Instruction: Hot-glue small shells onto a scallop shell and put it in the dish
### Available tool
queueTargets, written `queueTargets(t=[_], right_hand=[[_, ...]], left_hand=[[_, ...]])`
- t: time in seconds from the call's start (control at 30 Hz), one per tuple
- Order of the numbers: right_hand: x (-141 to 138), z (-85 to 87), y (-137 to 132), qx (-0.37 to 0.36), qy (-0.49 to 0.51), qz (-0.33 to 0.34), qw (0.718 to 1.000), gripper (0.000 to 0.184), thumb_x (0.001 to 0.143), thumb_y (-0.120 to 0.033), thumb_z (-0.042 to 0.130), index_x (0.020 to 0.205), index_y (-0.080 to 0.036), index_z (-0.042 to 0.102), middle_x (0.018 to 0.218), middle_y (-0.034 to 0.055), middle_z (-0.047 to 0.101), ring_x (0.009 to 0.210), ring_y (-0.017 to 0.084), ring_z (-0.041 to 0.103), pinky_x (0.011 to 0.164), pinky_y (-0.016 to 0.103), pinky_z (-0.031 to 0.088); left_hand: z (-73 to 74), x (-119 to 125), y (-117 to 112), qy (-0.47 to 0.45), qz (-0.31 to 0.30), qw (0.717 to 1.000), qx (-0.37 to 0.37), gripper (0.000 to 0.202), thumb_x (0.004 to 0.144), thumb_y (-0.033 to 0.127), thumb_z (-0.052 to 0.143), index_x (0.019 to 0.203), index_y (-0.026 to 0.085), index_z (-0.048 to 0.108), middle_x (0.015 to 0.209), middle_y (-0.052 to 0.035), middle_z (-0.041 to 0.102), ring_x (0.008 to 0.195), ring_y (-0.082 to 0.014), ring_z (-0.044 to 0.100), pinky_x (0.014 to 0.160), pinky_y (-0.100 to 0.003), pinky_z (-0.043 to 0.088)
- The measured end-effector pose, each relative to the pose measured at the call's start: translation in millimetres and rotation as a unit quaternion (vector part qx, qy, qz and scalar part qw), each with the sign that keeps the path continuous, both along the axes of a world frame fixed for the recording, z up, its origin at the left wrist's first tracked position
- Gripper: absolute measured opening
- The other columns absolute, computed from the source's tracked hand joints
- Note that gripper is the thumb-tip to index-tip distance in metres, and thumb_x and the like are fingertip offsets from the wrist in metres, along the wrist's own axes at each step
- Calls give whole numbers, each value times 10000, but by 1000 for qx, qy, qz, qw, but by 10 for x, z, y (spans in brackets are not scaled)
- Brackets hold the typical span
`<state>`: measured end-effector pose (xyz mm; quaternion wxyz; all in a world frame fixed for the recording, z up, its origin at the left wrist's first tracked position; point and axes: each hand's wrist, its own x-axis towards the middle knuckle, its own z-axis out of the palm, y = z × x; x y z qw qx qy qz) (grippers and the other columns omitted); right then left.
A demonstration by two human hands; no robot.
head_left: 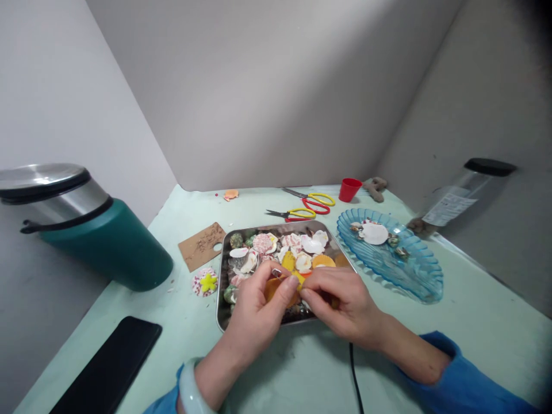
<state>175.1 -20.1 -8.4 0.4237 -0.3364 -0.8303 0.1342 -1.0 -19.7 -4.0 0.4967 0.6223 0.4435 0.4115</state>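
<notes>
Both hands meet over the near part of a metal tray [221,319] filled with seashells [263,244]. My left hand [265,299] is closed in a pinch on a small yellow piece [299,279], whose kind I cannot make out. A small shiny metal thing [276,272] shows at its index finger; I cannot tell whether it is a ring. My right hand [345,296] pinches the same yellow piece from the other side, and its fingers hide much of it. Just beyond the fingertips lie a yellow shell [288,261] and an orange-yellow shell [323,261].
Left of the tray are a brown card [200,247], a speckled shell with a yellow flower shape [208,283], a phone [112,368] and a green bottle [116,244]. Behind lie scissors [297,214] and a red cup [349,190]. A blue dish [420,282] sits right.
</notes>
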Motion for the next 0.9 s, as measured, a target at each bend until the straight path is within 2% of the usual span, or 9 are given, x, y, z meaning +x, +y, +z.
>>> queueTargets(t=[0.23, 0.5, 0.9], right_hand=[[-10, -12, 14, 5, -15, 1, 1000, 249, 909, -179, 485, 674, -182, 568, 560, -6, 536, 507, 112, 452, 527, 251, 346], [-7, -13, 14, -5, -1, -15, 1000, 252, 907, -168, 501, 664, -167, 568, 563, -8, 521, 515, 104, 454, 532, 243, 345], [9, -30, 30, -66, 19, -43, 997, 312, 918, -183, 487, 608, -173, 518, 552, -15, 526, 509, 91, 460, 536, 233, 338]], left_hand=[[-18, 2, -2, -15, -12, 1000, -4, 263, 881, 443, 564, 796, 200, 507, 564, 61, 451, 494, -87, 376, 485, -211, 299], [-30, -15, 12, 10, -10, 1000, 4, 237, 903, 428, 536, 844, 198, 536, 586, 53, 479, 497, -88, 401, 487, -214, 312], [-29, -16, 1, -25, -77, 996, -37, 250, 946, 445, 455, 984, 202, 500, 617, 58, 483, 525, -88, 436, 496, -212, 335]])
